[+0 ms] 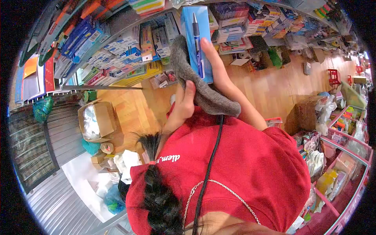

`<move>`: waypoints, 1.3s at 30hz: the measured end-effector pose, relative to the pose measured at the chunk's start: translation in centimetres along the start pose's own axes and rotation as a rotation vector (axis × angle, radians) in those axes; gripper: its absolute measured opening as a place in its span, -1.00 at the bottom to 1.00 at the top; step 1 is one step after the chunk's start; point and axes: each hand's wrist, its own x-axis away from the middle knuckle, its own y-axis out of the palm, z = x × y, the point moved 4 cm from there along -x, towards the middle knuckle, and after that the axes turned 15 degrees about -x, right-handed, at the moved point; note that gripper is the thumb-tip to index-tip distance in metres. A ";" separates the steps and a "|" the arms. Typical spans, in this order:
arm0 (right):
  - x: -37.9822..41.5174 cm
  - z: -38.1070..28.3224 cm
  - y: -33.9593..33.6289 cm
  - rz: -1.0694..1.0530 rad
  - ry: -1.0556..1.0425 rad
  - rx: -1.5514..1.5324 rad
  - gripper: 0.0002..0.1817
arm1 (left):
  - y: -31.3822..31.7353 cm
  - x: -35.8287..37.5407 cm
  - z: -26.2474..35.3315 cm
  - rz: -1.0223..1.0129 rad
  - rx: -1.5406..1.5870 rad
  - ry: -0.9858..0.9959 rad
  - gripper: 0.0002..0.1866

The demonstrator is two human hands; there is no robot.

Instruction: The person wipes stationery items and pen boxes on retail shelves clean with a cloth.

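Observation:
Up in front of my chest is a blue box (199, 31) with a pen pictured on its face, standing roughly upright. My right hand (214, 64) grips its right side, with the thumb lying along the edge. A grey fuzzy cloth (196, 84), sock-like in shape, lies against the box's left side and bends beneath it toward my right wrist. My left hand (187, 100) is closed on this cloth, the thumb pressed to its front. Its other fingers are mostly hidden behind the cloth.
Shelves of stacked boxes (117, 55) run ahead and left. More packaged goods (266, 23) fill the right shelves. An open carton (105, 119) with white wrapping sits on the wooden floor (133, 102) at left. A pink-framed glass case (348, 145) stands at right.

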 end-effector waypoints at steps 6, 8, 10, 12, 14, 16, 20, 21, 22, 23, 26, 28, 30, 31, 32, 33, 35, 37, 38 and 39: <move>1.5 2.1 1.4 -0.123 0.121 0.217 -0.28 | -4.5 -6.3 4.8 0.103 0.141 -0.187 -0.40; 1.8 1.4 2.1 -0.090 0.049 0.235 -0.32 | -4.1 -6.5 5.1 0.128 0.135 -0.162 -0.40; -0.1 1.6 0.1 -0.069 -0.027 0.070 -0.33 | -2.5 -4.5 3.8 0.142 0.053 -0.132 -0.40; 0.3 -0.9 0.6 0.034 0.033 -0.072 -0.33 | -0.1 -1.9 2.6 0.104 -0.024 -0.075 -0.39; 0.1 -1.3 0.4 0.072 0.028 -0.131 -0.35 | 1.0 -1.2 1.7 0.070 -0.034 -0.042 -0.39; 0.7 -0.4 0.4 0.086 0.034 -0.054 -0.34 | -0.1 -3.1 1.9 0.070 0.002 -0.086 -0.39; 1.5 2.7 0.7 -0.190 0.076 0.185 -0.18 | -3.1 -6.7 5.1 0.073 0.129 -0.157 -0.38; 1.7 3.0 0.7 -0.196 0.090 0.227 -0.22 | -2.9 -7.0 5.3 0.070 0.130 -0.150 -0.38; 1.5 2.7 0.6 -0.170 0.091 0.222 -0.25 | -2.7 -6.3 5.1 0.075 0.086 -0.131 -0.37; 1.2 2.0 0.5 -0.120 0.080 0.203 -0.28 | -2.1 -5.4 4.4 0.075 0.032 -0.105 -0.37; 0.6 -0.3 0.4 0.039 0.012 0.072 -0.38 | 0.0 -1.9 3.0 0.025 -0.087 -0.015 -0.37; 0.7 -0.8 0.5 0.066 0.078 0.061 -0.37 | 0.2 -1.3 3.2 0.001 -0.097 0.004 -0.36; 1.2 0.4 0.3 -0.002 0.169 0.093 -0.31 | -1.0 -2.6 3.6 0.007 -0.087 -0.017 -0.36; 1.1 1.9 0.1 -0.048 0.158 0.095 -0.28 | -1.9 -3.7 4.1 0.019 -0.066 -0.044 -0.36; 1.3 2.8 0.1 -0.135 0.074 0.304 -0.25 | -3.0 -4.8 4.8 0.037 -0.017 -0.076 -0.36; 1.8 3.4 0.5 -0.135 0.109 0.367 -0.26 | -3.5 -5.6 5.6 0.051 0.034 -0.095 -0.35; 2.2 4.1 0.8 -0.119 0.175 0.399 -0.27 | -4.2 -6.2 6.7 0.087 0.052 -0.089 -0.35; 1.7 3.5 0.8 -0.044 0.118 0.306 -0.32 | -3.4 -5.3 5.9 0.114 -0.004 -0.056 -0.35; 1.4 2.7 0.8 0.006 0.029 0.248 -0.35 | -2.5 -4.3 5.2 0.112 -0.049 -0.029 -0.35; 0.7 1.9 0.2 0.013 0.046 0.096 -0.39 | -1.7 -3.4 4.6 0.096 -0.087 0.000 -0.34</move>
